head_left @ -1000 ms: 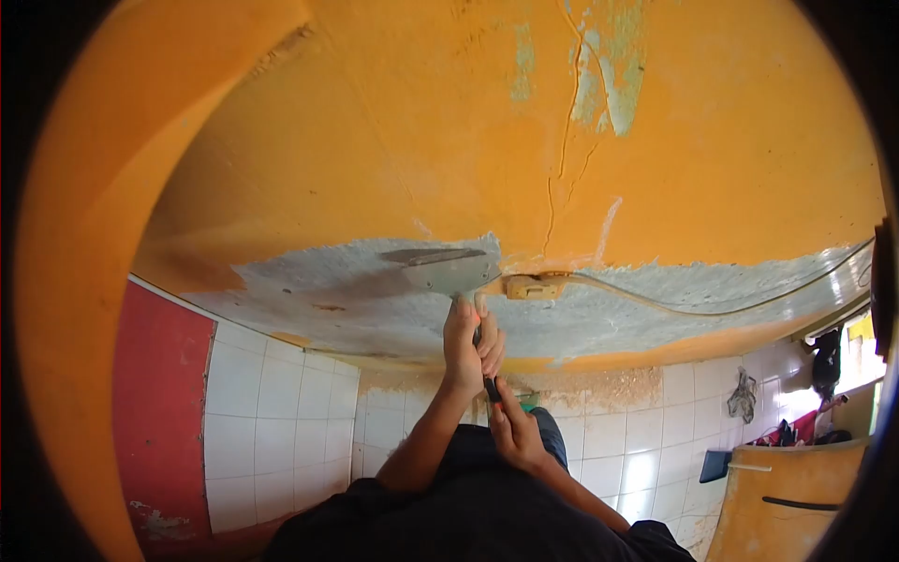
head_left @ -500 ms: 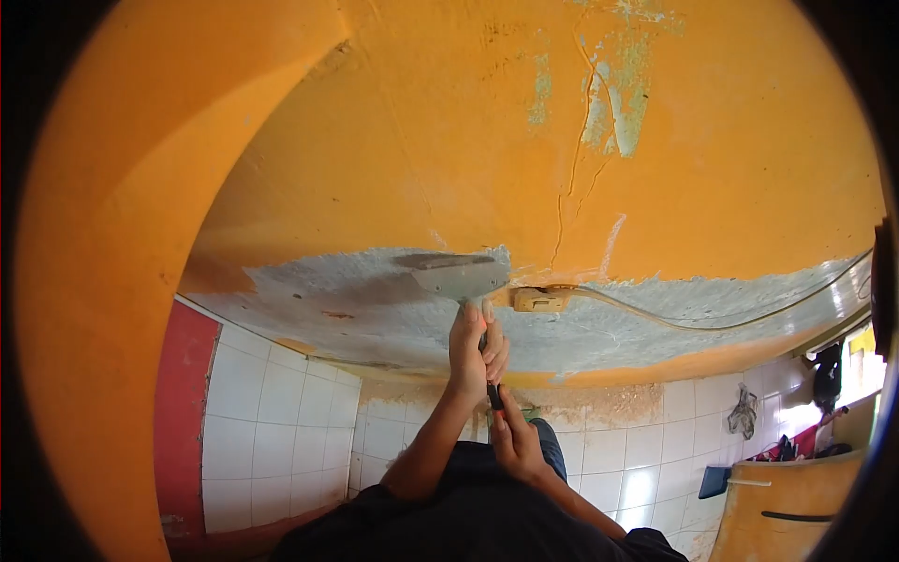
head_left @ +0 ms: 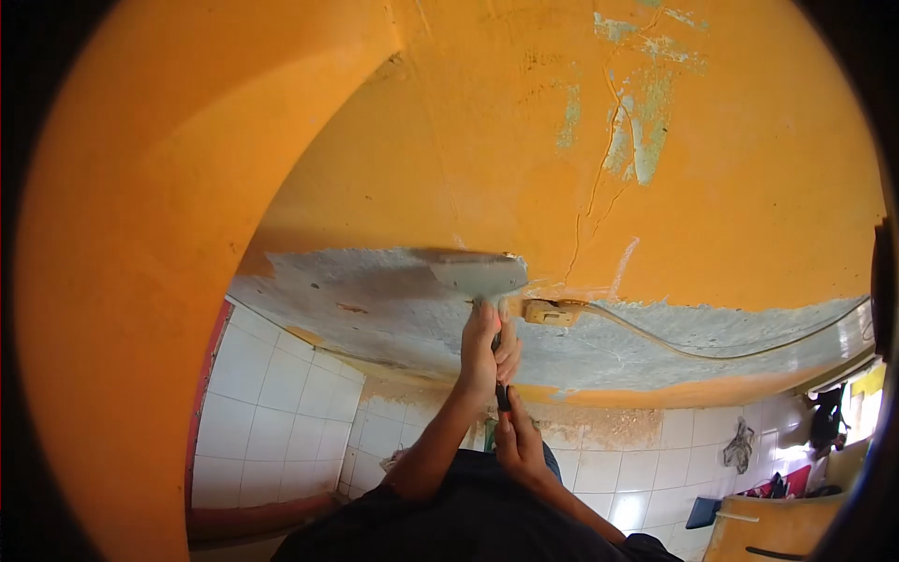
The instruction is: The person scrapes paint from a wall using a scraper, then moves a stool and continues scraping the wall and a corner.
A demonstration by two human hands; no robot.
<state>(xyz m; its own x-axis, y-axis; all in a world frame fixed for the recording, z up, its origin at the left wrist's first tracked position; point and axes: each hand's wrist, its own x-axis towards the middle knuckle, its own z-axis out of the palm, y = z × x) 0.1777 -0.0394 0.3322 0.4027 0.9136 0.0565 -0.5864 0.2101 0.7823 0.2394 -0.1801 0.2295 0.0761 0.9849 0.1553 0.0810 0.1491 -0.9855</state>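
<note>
A wide scraper (head_left: pixel 479 275) has its metal blade against the wall, at the upper edge of the bare grey patch (head_left: pixel 393 290) where orange paint (head_left: pixel 449 187) begins. My left hand (head_left: pixel 491 347) is wrapped round the handle just below the blade, thumb pointing up. Lower down, my right hand (head_left: pixel 520 440) grips the black and red end of the handle. Right of the blade, an orange-stained socket box (head_left: pixel 551 313) is fixed to the wall, with a cable (head_left: pixel 674 350) running from it.
Higher up, the paint has cracks and a pale flaked spot (head_left: pixel 641 140). An orange curved wall edge (head_left: pixel 122 281) stands close on the left. White tiles (head_left: pixel 248 393) lie below. At lower right are an orange piece of furniture (head_left: pixel 777 534) and a grey plastic bag (head_left: pixel 739 446).
The view has shifted, so the wall appears farther right and lower. The scraper blade sits slightly higher relative to the socket box. Both hands keep their hold.
</note>
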